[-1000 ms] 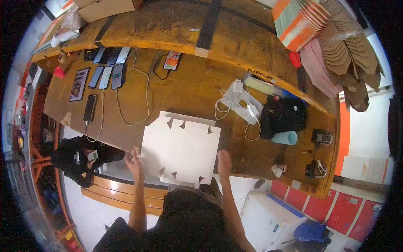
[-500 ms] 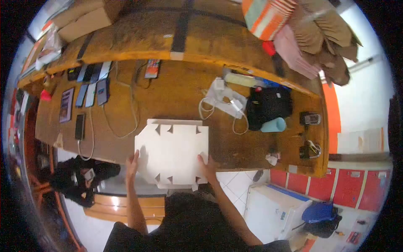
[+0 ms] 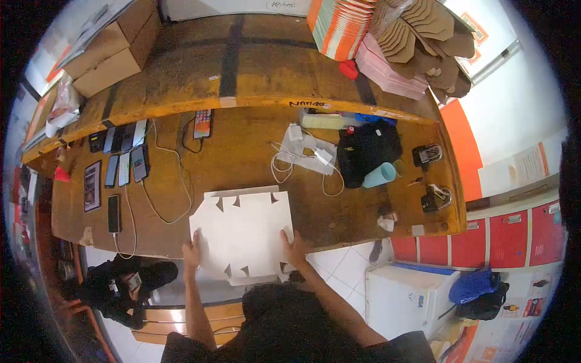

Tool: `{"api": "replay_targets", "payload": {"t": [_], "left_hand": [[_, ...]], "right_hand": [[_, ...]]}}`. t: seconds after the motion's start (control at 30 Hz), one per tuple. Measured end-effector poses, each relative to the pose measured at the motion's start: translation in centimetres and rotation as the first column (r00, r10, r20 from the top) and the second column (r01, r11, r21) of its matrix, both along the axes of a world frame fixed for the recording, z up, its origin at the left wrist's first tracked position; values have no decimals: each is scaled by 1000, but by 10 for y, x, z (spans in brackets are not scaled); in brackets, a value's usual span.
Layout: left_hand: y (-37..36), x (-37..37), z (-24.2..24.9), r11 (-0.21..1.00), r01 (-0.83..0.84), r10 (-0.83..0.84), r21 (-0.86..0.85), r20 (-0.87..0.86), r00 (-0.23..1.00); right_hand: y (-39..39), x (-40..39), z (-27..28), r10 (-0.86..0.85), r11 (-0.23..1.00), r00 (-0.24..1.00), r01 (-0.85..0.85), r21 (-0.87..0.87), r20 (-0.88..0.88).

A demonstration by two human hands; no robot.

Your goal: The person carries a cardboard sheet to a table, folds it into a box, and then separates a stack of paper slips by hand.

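Between my two hands is a flat white cardboard box blank [image 3: 242, 233] with small notched cut-outs along its far and near sides. It overlaps the near edge of the wooden table [image 3: 339, 218]. My left hand [image 3: 191, 253] grips its left edge, thumb lying on top. On the opposite edge, my right hand [image 3: 293, 247] holds it the same way, with the thumb over the white face. The fingers underneath are hidden by the sheet.
Several phones lie on the left, one a black phone [image 3: 114, 213] on a white cable. To the right are a white charger [image 3: 324, 156], a black bag [image 3: 369, 151] and a light-blue cup [image 3: 380, 175]. A raised shelf [image 3: 181, 60] holds cardboard boxes [image 3: 112, 51] and folded cartons [image 3: 402, 36].
The camera view has tilted up, showing more of the shelf and its stacks. Both hands keep their hold on the box blank, which sits slightly lower and further left in view.
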State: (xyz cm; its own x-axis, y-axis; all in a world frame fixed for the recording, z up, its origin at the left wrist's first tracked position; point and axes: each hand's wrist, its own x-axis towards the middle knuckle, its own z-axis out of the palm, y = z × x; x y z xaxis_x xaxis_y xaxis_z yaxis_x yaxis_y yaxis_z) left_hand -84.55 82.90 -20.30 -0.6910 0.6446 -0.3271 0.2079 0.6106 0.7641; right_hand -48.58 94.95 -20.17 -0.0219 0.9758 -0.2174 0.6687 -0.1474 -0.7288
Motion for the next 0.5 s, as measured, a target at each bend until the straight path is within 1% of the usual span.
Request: {"api": "replay_targets", "payload": {"t": [0.07,0.1,0.17,0.23,0.27,0.3,0.33,0.37,0.4,0.43,0.47,0.5], "left_hand": [[3,0,21,998,62,-62,15,22,998],[3,5,33,997,77,-78,12,41,996],[2,11,46,994,82,-84,69,16,996],[1,14,42,992,79,-78,97,-18,997],[-1,12,31,994,75,-75,81,-14,997],[-4,10,19,995,72,-71,65,-9,997],[-7,3,3,998,67,-67,19,24,997],[-14,2,-13,998,4,-10,63,99,995],[-20,2,-28,993,-63,44,104,173,984],[-25,3,-35,954,-204,135,221,289,948],[-31,7,-42,881,-352,208,316,410,888],[-29,11,13,908,-322,63,267,674,736]], "right_hand": [[2,1,-6,-14,1000,1000,14,-3,-8],[0,4,-26,-25,1000,1000,25,-10,2],[0,4,-1,41,997,983,-28,-75,180],[5,-7,43,19,987,999,-14,-158,35],[10,-8,51,-5,982,999,-2,-191,-36],[11,0,27,33,985,995,-48,-163,-94],[16,-8,52,44,975,996,-61,-215,-79],[18,-10,80,55,961,997,-68,-269,-58],[20,-8,80,66,956,997,-76,-284,-44],[22,-5,79,79,950,996,-84,-300,-31],[23,8,44,92,955,995,-96,-279,-26],[24,19,23,110,959,994,-112,-260,-21]]}}
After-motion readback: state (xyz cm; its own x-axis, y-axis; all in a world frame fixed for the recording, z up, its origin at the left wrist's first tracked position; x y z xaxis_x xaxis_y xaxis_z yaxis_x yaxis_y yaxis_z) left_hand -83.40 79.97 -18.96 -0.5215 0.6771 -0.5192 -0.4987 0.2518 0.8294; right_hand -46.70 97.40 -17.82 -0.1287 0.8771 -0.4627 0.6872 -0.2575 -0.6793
